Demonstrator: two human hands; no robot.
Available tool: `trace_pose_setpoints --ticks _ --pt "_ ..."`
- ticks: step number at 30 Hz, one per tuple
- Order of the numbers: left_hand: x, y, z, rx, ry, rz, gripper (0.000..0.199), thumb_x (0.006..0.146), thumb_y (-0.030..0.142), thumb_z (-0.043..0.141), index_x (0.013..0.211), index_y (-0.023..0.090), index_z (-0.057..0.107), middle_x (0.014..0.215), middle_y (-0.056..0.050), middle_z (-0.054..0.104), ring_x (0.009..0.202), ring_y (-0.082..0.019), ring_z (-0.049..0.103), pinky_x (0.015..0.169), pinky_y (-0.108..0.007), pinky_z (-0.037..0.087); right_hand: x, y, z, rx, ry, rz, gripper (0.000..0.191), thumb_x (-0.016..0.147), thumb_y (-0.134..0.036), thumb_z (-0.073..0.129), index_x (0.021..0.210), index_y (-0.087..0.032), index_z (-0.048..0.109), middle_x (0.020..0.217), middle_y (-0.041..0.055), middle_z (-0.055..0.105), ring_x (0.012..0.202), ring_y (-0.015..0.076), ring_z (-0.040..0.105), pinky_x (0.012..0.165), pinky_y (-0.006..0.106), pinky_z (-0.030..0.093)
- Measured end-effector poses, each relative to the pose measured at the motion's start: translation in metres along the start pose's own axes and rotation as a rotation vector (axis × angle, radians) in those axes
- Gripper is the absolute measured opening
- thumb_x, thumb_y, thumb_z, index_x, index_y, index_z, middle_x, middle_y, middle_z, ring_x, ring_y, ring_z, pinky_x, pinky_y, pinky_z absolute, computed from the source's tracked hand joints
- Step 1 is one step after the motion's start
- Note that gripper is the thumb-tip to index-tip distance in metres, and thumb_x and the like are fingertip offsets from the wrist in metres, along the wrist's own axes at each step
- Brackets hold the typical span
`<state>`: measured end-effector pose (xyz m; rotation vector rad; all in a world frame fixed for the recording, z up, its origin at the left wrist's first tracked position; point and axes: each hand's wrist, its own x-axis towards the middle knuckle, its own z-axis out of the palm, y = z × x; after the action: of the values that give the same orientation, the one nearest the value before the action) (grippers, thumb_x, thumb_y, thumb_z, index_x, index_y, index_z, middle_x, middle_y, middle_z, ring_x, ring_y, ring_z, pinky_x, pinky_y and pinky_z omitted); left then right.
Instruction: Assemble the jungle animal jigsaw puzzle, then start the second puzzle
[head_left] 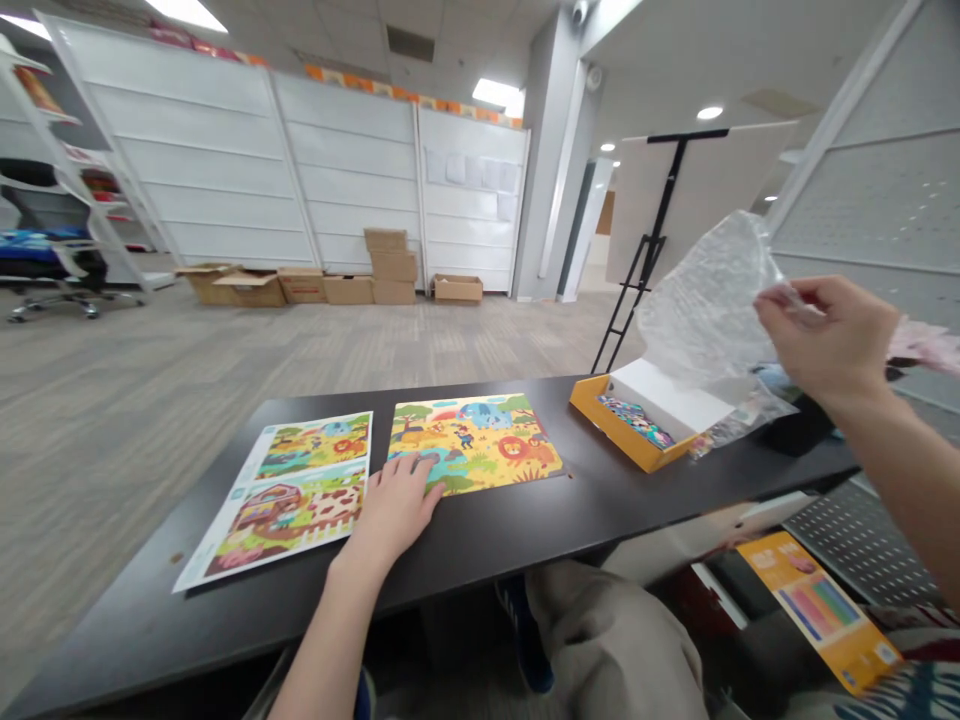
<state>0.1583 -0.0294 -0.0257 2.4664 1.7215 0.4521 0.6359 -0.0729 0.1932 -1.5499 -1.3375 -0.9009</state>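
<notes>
Clear plastic bag (705, 305) pinched in the right hand (829, 335), held above and right of the orange box (622, 430); left hand (390, 510) rests open on the animal picture board (499, 435).

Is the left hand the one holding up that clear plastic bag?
No, the left hand rests on the colourful cardboard safari-animal puzzle board, while the right hand lifts the crinkled clear plastic bag.

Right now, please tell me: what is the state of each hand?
Left hand: open, resting on the animal picture board.
Right hand: closed, pinching a clear plastic bag.
</notes>
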Motion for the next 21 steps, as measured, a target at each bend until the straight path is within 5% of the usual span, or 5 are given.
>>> trace_pose_setpoints --ticks 4,10,13,17,21 --pt "0.004 0.012 0.000 -0.451 0.067 0.080 0.041 0.097 0.042 0.055 0.131 0.019 0.062 0.139 -0.016 0.063 0.133 -0.033 0.055 0.112 -0.052 0.041 -0.034 -0.080 0.022 0.417 -0.087 -0.016 0.017 0.086 -0.032 0.074 0.092 -0.016 0.073 0.090 0.0083 0.076 0.082 0.0170 0.069 0.081 0.032 0.053" --pt "0.005 0.045 -0.008 -1.480 -0.007 -0.092 0.087 0.082 0.051 0.077 0.153 0.024 0.035 0.140 -0.020 0.061 0.120 -0.032 0.067 0.093 -0.045 0.057 -0.103 -0.185 0.065 0.977 -0.438 0.187 0.019 0.083 -0.038 0.074 0.088 -0.020 0.068 0.084 0.0022 0.073 0.077 0.0173 0.068 0.077 0.033 0.055" --pt "0.008 0.048 -0.014 -1.705 0.136 -0.211 0.085 0.075 0.042 0.085 0.145 0.024 0.042 0.126 -0.015 0.070 0.100 -0.025 0.074 0.081 -0.036 0.060 -0.130 -0.221 0.087 1.130 -0.543 0.259 0.025 0.084 -0.044 0.072 0.087 -0.020 0.066 0.082 0.0022 0.070 0.077 0.0177 0.067 0.077 0.034 0.056" --pt "0.016 0.021 -0.020 -1.660 0.425 -0.323 0.075 0.066 0.025 0.088 0.129 0.022 0.049 0.110 -0.008 0.073 0.084 -0.017 0.073 0.068 -0.025 0.059 -0.141 -0.237 0.102 1.203 -0.656 0.276 0.035 0.083 -0.052 0.072 0.098 -0.021 0.064 0.096 0.0051 0.070 0.086 0.0186 0.067 0.078 0.033 0.057" --pt "0.011 -0.040 -0.031 -1.478 0.688 -0.404 0.078 0.073 0.015 0.078 0.140 0.023 0.038 0.106 -0.006 0.071 0.079 -0.014 0.071 0.065 -0.023 0.059 -0.139 -0.201 0.095 1.052 -0.642 0.272 0.042 0.085 -0.057 0.068 0.106 -0.021 0.063 0.105 0.0090 0.070 0.090 0.0196 0.067 0.073 0.032 0.057"
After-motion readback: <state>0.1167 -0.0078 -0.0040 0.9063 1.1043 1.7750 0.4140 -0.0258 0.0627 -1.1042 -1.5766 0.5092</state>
